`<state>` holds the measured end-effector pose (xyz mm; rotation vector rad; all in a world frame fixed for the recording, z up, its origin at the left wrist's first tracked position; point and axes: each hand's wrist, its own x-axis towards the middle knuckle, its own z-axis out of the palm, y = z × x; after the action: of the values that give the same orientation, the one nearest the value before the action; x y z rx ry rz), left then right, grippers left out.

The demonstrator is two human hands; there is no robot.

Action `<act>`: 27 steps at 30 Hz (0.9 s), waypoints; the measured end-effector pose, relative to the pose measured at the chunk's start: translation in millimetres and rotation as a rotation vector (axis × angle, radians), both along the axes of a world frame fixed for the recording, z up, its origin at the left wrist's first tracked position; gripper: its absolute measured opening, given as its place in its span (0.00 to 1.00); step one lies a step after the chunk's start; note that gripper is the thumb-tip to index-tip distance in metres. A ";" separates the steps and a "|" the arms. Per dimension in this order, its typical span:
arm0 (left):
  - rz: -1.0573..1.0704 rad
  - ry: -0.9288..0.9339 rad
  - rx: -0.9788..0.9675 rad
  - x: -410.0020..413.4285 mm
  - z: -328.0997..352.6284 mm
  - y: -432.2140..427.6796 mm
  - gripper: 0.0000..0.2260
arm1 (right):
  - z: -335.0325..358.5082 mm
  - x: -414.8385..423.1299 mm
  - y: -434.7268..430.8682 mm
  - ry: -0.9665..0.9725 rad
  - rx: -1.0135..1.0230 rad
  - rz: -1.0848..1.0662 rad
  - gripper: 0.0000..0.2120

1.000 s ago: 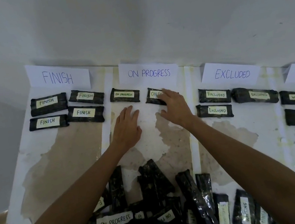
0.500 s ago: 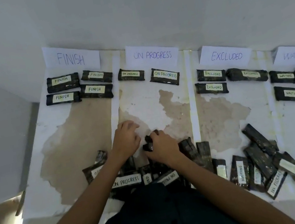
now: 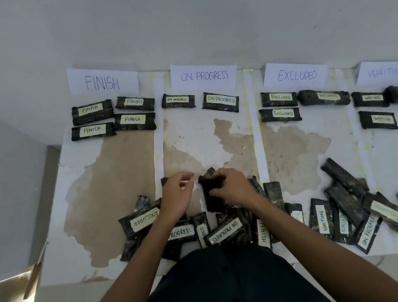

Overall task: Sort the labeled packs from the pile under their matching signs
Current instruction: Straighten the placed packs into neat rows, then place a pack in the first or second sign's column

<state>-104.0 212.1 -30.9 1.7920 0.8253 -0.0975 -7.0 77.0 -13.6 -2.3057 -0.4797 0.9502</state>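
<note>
Both hands have come back from the far row, where the right one was setting down a pack, to the pile in front of the body. The right hand [image 3: 234,188] now grips a dark pack [image 3: 210,196], fingers curled round its upper end, so that it stands tilted above the heap. Its label is turned away or hidden, so its word cannot be read. The left hand [image 3: 174,199] sits just beside it with bent fingers; whether it holds anything I cannot tell.

Directly beneath and toward the body lies the pile [image 3: 222,234], its packs overlapping at all angles. A few lie at the near edge of the table [image 3: 108,181]. Pulling the gripped pack free could drag a neighbour along or nudge one over that edge.

Far beyond the hands stand the ON PROGRESS sign [image 3: 204,76] straight ahead, the FINISH sign [image 3: 102,82] beyond the left hand, and the EXCLUDED sign [image 3: 296,75] and WAITING sign [image 3: 386,72] off past the right. Carried off unread, the pack would likely land under the wrong one.
</note>
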 end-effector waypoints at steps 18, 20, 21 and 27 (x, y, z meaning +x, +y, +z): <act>0.289 -0.030 -0.478 21.4 30.7 -14.3 0.13 | 20.0 3.6 -46.7 -0.145 0.316 0.147 0.19; 0.295 -0.031 -0.479 21.1 29.5 -16.1 0.15 | 20.7 3.4 -48.3 -0.180 0.227 0.216 0.21; 0.284 -0.032 -0.475 21.3 29.6 -17.9 0.15 | 20.0 2.4 -48.2 -0.246 0.197 0.228 0.21; 0.253 -0.044 -0.450 25.8 31.2 -20.6 0.15 | 14.4 2.7 -38.0 -0.563 0.079 0.292 0.16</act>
<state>-78.2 191.5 0.3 1.2561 0.9104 -0.0707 -4.3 39.0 0.8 -2.4542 -1.0862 0.3743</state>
